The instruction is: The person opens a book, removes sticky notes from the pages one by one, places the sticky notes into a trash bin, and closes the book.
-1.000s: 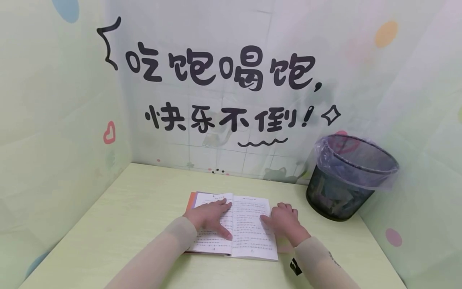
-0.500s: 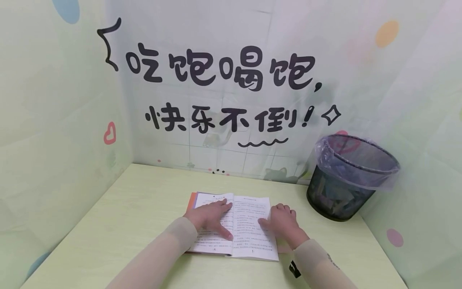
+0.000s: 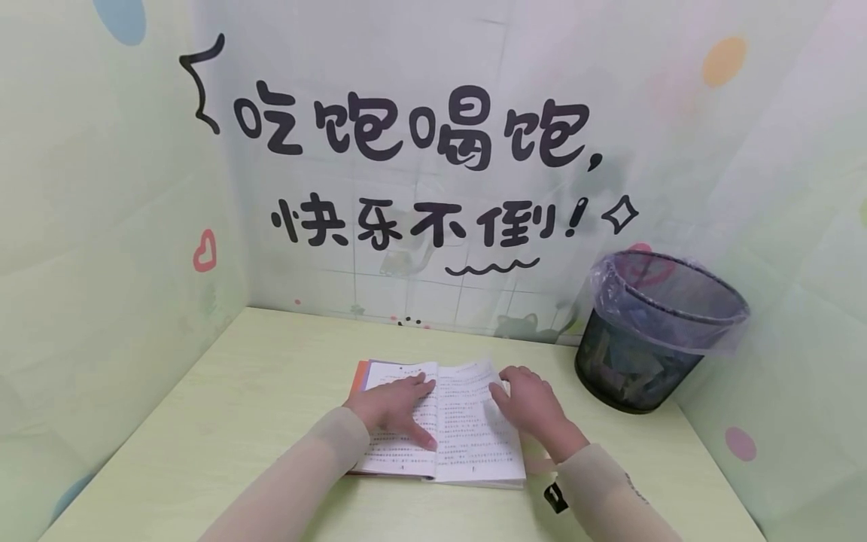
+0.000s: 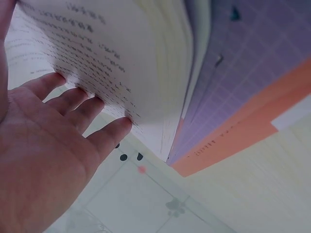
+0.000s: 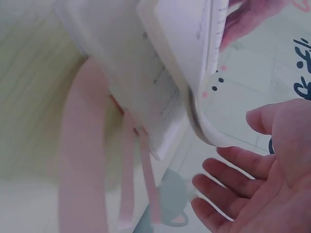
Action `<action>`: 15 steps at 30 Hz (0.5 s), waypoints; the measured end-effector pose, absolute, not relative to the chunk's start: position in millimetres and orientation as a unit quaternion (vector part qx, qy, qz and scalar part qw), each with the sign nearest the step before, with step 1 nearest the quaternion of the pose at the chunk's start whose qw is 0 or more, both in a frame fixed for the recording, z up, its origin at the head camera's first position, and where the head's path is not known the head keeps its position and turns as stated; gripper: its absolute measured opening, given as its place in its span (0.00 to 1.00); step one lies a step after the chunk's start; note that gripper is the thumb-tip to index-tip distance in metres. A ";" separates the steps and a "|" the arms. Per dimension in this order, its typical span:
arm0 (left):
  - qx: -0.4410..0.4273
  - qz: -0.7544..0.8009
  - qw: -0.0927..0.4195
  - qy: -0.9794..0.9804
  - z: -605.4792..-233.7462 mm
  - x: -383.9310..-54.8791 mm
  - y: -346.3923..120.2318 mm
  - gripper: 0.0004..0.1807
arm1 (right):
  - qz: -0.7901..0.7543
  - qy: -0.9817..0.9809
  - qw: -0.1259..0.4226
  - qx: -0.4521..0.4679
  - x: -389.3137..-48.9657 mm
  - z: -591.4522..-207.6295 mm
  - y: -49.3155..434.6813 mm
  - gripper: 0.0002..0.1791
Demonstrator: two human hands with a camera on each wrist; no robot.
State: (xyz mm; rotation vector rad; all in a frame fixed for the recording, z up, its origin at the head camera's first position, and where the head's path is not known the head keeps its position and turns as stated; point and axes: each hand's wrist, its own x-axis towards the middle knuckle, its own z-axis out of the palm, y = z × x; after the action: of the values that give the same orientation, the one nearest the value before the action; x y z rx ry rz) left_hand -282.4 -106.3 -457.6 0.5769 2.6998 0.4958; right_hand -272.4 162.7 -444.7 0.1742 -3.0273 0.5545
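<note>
Fingers (image 4: 109,133) of the left hand (image 3: 390,410) lie spread and released, their tips touching the left page of the book (image 3: 467,436), with the thumb reaching toward the fold. We see the right hand (image 3: 538,406) at the upper right edge of the book: its fingers are loosely bent and released, the thumb held apart from the index fingertip, which touches the curled tip of a leaf (image 5: 209,133). That leaf rises from the right half of the book near its upper corner.

The book itself lies on the counter (image 3: 223,421) with its printed pages spread face up. Along its left edge we see an orange flap (image 4: 223,148) and a purple sheet (image 4: 262,48) with a pale grid. Pink strips (image 5: 82,155) run out from the right edge of the book, and near its lower right corner we find a black mark (image 3: 557,497), partly beside the right sleeve (image 3: 612,489). Beyond the book, to its right, we see a dark bin (image 3: 619,369) with a clear liner (image 3: 718,335). Behind the book stands a pale wall (image 3: 420,56) bearing large black characters.
</note>
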 end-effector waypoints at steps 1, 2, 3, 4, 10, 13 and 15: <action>0.202 0.175 0.168 0.949 -457.5 -282.3 -106.3 0.65 | 0.192 -0.979 0.028 0.056 -272.6 -443.1 162.6 0.24; 0.202 0.176 0.169 0.949 -457.4 -282.4 -106.4 0.65 | 0.204 -0.977 0.026 0.055 -272.5 -441.4 162.2 0.24; 0.202 0.176 0.169 0.949 -457.1 -282.4 -106.5 0.65 | 0.216 -0.975 0.025 0.054 -272.4 -440.0 162.0 0.24; 0.201 0.177 0.170 0.948 -457.1 -282.3 -106.6 0.65 | 0.226 -0.973 0.023 0.053 -272.1 -438.7 161.5 0.24; 0.200 0.175 0.169 0.949 -458.5 -282.6 -107.3 0.65 | 0.253 -0.966 0.022 0.050 -270.5 -436.0 159.4 0.25; 0.200 0.171 0.165 0.951 -458.9 -282.9 -107.0 0.64 | 0.273 -0.960 0.024 0.051 -269.5 -435.9 158.9 0.23; 0.199 0.168 0.161 0.952 -459.3 -283.2 -107.1 0.65 | 0.298 -0.953 0.026 0.053 -269.0 -436.0 159.2 0.22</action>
State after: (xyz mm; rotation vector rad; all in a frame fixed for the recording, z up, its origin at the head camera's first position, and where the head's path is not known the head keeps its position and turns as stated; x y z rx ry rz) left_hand -283.2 -107.1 -459.3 0.5676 2.7175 0.4803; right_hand -269.0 159.2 -436.0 0.1625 -2.9458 0.9197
